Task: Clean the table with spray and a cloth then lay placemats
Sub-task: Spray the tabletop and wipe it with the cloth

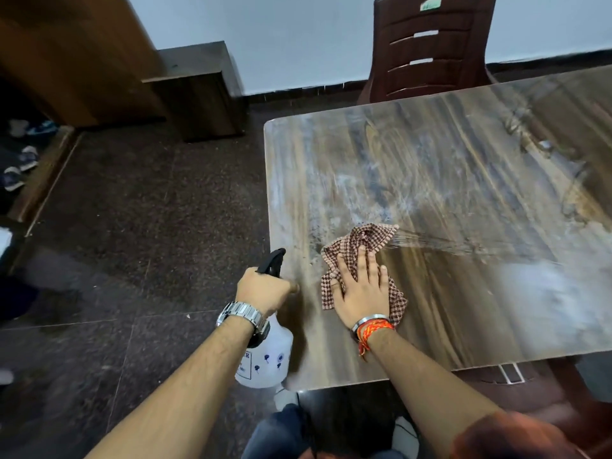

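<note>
A wood-grain table [463, 180] fills the right half of the view, its top streaked with wet smears. My right hand [362, 289] lies flat, fingers spread, pressing a red-and-white checked cloth [361, 238] onto the table near its front left corner. My left hand [265, 288] grips the black trigger head of a white spray bottle [270, 359], held just off the table's left edge over the floor. No placemats are in view.
A dark brown plastic chair [427, 48] stands at the table's far side against the wall. Another chair [516, 385] sits under the near edge at the right. A low wooden cabinet [198, 94] stands far left. Shoes [23, 160] lie by the left edge.
</note>
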